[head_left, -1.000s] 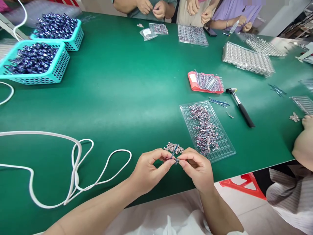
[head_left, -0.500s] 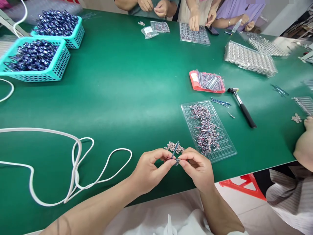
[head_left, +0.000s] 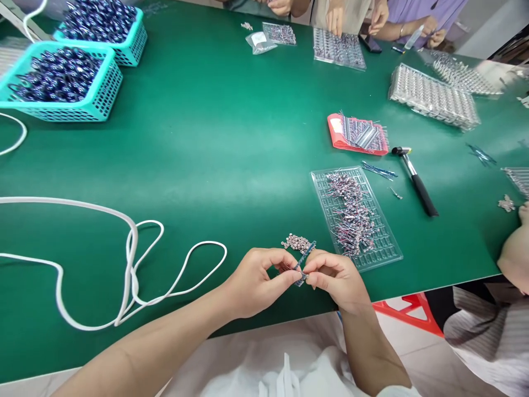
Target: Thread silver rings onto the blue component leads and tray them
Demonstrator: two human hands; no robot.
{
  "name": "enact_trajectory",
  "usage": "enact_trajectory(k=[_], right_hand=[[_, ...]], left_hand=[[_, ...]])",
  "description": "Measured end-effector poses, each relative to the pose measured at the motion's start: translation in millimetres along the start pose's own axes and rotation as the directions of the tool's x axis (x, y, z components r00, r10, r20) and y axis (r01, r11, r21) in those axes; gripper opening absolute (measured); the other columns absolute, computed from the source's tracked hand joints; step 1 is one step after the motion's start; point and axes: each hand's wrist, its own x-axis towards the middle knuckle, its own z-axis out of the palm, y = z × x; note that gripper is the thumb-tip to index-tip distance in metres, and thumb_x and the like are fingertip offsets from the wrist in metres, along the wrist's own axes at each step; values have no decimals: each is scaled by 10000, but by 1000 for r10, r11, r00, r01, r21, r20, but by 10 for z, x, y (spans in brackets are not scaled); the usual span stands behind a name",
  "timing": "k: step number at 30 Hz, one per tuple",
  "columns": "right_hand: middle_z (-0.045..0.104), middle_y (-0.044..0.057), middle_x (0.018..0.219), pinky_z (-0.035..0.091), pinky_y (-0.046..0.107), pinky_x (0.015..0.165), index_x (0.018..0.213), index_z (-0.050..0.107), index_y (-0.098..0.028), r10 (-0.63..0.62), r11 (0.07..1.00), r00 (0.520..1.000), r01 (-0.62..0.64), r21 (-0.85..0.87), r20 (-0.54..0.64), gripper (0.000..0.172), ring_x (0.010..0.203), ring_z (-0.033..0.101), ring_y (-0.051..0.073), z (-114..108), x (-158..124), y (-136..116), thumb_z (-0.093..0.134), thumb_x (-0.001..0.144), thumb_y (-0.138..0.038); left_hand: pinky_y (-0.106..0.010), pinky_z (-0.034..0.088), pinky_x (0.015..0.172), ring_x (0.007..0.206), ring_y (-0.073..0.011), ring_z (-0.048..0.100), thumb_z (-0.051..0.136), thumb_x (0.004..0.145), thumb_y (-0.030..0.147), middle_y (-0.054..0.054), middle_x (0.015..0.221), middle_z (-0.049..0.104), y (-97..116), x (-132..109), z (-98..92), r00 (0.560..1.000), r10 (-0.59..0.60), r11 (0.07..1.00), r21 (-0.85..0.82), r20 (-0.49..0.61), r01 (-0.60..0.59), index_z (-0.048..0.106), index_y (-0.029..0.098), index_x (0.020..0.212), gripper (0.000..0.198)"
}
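My left hand [head_left: 262, 282] pinches a narrow dark-blue strip [head_left: 306, 253], which sticks up at a slant between thumb and forefinger. Thin wires seem to come off the strip near the fingertips. My right hand [head_left: 339, 277] is closed in a pinch against the strip's lower end; whatever its fingertips hold is too small to make out. Just beyond my hands lies a pile of small round metallic pieces [head_left: 295, 241]. To the right, a clear plastic tray [head_left: 386, 242] bears a heap of tiny wired parts [head_left: 353, 215].
A hammer [head_left: 420, 190], loose blue strips [head_left: 379, 170] and a red packet of strips [head_left: 336, 140] lie farther right. White cable [head_left: 134, 264] loops at left, before turquoise baskets [head_left: 97, 107] of dark-blue shiny parts. Co-workers' hands [head_left: 335, 17] and stacked trays [head_left: 433, 96] are across the table.
The view has shifted slightly, so the table's things appear higher and a little right. The strip leans more to the right, and my right fingers are curled closer around its lower end.
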Motion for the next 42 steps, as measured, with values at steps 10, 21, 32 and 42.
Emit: enact_trajectory(k=[10,21,32,42], right_hand=[[690,11,765,561,247,583,833,794,-239,28,997,999,-31,77,39,77,662,644,129,-31,-16,27,831,771,-212],[695,17,753,546,238,587,822,807,-248,37,996,999,-38,76,25,85,660,635,126,-18,1,16,839,759,-201],[692,13,751,541,244,580,820,806,-249,50,997,998,-51,58,26,82,662,631,128,-17,-1,23,837,760,-201],[693,5,754,538,223,563,810,806,-251,89,991,995,-93,99,47,102,620,630,106,-13,13,-1,841,749,-177]], left_hand=[[-257,488,670,646,-144,611,613,836,216,-41,689,723,11,-10,37,999,-28,999,-36,41,29,707,138,711,175],[-264,460,645,646,-150,586,616,819,236,-37,662,693,12,-13,57,996,-86,995,-51,34,88,694,136,692,179],[-253,463,656,643,-139,586,612,824,222,-24,661,697,5,-14,59,996,-78,996,-47,29,80,702,138,699,175],[-257,468,657,649,-143,600,605,839,215,-29,683,715,-18,-29,60,998,-54,999,2,39,54,720,144,723,178]])
